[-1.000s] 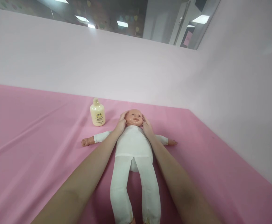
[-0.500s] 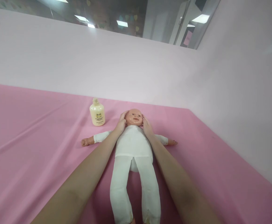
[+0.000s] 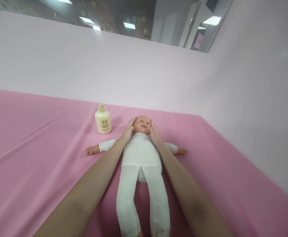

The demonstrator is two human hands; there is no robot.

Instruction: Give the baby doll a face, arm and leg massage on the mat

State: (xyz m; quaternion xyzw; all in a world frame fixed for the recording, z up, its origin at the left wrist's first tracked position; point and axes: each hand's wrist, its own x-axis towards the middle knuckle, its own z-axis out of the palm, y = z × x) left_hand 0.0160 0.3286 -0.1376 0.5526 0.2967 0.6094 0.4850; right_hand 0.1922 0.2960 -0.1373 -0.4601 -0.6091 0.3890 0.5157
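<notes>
A baby doll [image 3: 142, 151] lies on its back, face up, with a white cloth body and bare hard head and hands. Its arms stretch out to both sides, and its legs point toward me. My left hand [image 3: 128, 129] cups the left side of the doll's head [image 3: 142, 123], fingers curved along it. On the other side, my right hand [image 3: 155, 132] presses against the head, its thumb side by the cheek. The head is held between my two palms. Parts of my fingers are hidden beside and behind the head.
A cream pump bottle [image 3: 103, 121] with dark print stands left of the doll's head. Pink cloth [image 3: 47, 138] with some folds covers the surface. A pale wall [image 3: 134, 75] rises behind and at the right, with a window or mirror [image 3: 114, 19] above.
My right hand has shifted slightly inward, with its thumb side closer to the doll's cheek. The left hand stays nearly in place, and the doll's body and the bottle have not moved.
</notes>
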